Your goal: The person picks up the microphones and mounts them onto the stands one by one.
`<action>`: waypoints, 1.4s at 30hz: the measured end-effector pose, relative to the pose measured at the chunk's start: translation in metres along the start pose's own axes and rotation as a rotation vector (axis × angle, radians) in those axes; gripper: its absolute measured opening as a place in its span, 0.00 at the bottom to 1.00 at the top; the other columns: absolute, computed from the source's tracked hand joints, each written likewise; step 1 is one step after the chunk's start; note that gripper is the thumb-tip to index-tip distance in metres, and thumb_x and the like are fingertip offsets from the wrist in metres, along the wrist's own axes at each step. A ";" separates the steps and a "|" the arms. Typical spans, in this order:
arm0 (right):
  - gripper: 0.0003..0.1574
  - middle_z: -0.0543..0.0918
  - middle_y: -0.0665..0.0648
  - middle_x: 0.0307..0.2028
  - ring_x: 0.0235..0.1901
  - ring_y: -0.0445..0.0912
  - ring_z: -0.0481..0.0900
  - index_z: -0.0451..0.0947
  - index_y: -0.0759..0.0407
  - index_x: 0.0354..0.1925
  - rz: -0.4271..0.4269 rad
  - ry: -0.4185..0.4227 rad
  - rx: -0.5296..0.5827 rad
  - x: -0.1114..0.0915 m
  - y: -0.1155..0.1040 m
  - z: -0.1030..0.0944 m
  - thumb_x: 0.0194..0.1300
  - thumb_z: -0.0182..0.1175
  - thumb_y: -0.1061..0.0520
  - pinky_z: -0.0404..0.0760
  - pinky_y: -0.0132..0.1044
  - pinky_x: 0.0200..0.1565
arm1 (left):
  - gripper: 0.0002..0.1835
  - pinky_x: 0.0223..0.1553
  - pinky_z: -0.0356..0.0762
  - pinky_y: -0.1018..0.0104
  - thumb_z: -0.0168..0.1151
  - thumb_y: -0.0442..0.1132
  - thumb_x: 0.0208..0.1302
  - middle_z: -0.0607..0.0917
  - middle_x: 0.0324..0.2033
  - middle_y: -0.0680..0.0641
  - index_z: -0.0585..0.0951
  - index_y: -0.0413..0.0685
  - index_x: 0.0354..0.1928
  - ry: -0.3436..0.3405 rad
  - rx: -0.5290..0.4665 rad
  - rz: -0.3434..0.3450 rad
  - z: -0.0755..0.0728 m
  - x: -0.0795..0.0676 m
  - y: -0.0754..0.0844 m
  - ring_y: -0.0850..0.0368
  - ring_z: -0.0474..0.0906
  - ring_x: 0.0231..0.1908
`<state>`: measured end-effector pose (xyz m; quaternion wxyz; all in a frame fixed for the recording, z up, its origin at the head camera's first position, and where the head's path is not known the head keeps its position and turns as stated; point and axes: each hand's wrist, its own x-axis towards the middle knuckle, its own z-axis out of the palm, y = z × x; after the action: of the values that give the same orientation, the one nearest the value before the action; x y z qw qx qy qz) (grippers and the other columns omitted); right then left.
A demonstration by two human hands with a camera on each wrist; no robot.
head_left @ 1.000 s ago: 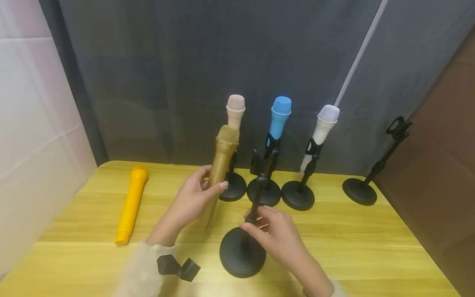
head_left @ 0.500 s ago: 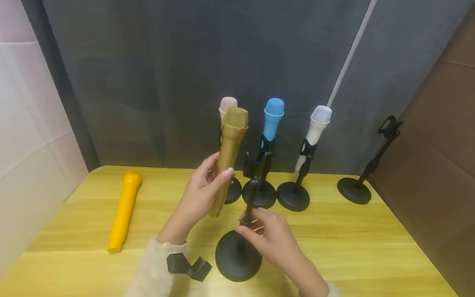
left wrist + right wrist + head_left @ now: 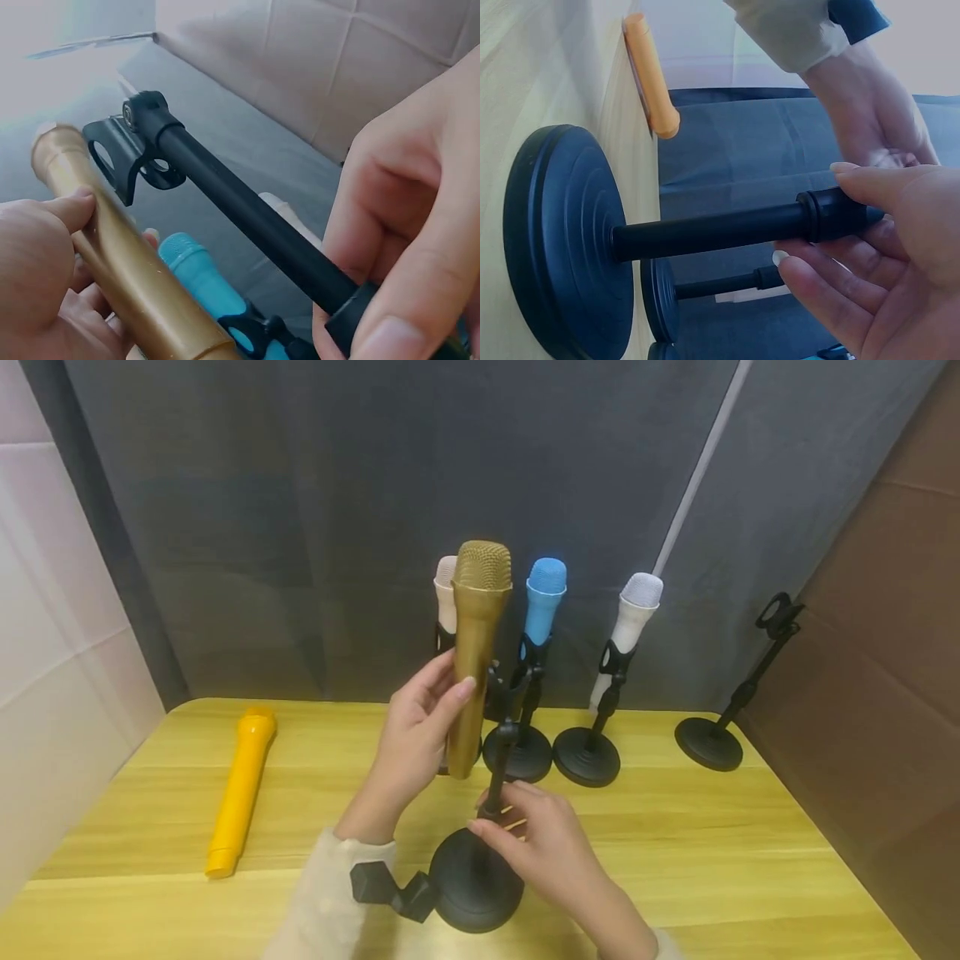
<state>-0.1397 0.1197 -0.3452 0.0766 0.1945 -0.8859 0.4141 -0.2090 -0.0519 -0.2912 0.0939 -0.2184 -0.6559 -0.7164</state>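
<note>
Gripping the gold microphone (image 3: 474, 643) about its lower body, the left hand (image 3: 413, 742) holds it upright, grille on top, with thumb and fingers curled round it. Just right of that grip rises the black stand (image 3: 480, 868), whose pole the right hand (image 3: 543, 846) pinches low down, above the round base resting on the wooden table (image 3: 712, 868). Behind the grip stand three microphones in stands: cream (image 3: 446, 597), blue (image 3: 542, 600) and white (image 3: 628, 618). Well to the left of it lies a yellow microphone (image 3: 238, 789); far right stands an empty stand (image 3: 731, 710).

From the left wrist, the gold microphone (image 3: 127, 262) lies in curled fingers (image 3: 71, 212), and the stand's clip (image 3: 139, 142) sits just beside its tip.

From the right wrist, fingertips (image 3: 874, 187) close round the pole's collar (image 3: 832, 216), with the base (image 3: 562, 240) at the pole's far end.
</note>
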 end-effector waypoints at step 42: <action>0.07 0.87 0.48 0.37 0.35 0.41 0.88 0.83 0.55 0.40 -0.054 0.005 -0.037 -0.001 -0.002 0.004 0.64 0.70 0.56 0.84 0.24 0.34 | 0.46 0.52 0.77 0.58 0.74 0.66 0.49 0.75 0.50 0.45 0.69 0.46 0.63 -0.254 0.038 0.089 0.023 0.031 0.009 0.52 0.74 0.49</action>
<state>-0.1383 0.1157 -0.3468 0.0933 0.2158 -0.8877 0.3959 -0.2286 -0.0258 -0.2684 0.0458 -0.3346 -0.6656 -0.6655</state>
